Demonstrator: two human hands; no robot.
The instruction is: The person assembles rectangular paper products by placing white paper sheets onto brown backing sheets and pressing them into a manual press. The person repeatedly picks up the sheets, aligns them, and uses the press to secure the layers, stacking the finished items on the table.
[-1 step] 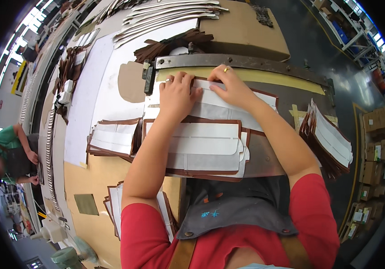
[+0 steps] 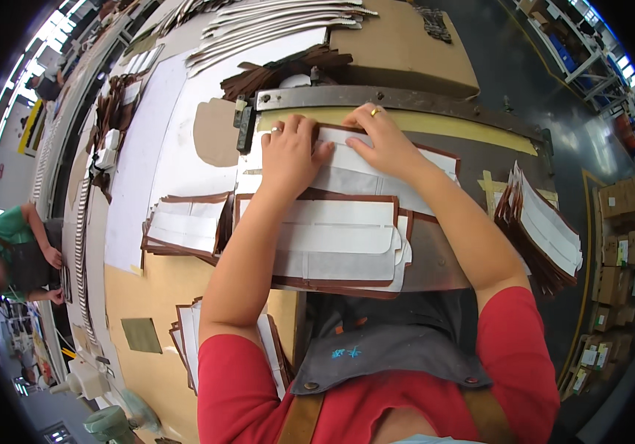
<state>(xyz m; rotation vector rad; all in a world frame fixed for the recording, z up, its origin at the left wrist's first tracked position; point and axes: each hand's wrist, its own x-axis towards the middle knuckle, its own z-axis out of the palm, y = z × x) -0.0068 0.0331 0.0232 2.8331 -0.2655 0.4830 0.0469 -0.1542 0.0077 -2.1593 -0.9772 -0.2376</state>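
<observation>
A busy workshop here, shelves (image 2: 583, 78) beyond a dark floor (image 2: 528, 96), a co-worker (image 2: 18, 255) off left, and a grey board (image 2: 439, 255) in front. Under both hands lies a brown-edged white panel (image 2: 354, 161), its far edge near the metal bar (image 2: 406, 100), perhaps so the bar steadies its line. Left hand (image 2: 288, 157): fingers close together, bent over that edge, thumb out. Right hand (image 2: 385, 149): fingers curled; whether either pinches, can't tell. Stacked panels (image 2: 336, 259) sit nearer the body, probably for easy reach.
</observation>
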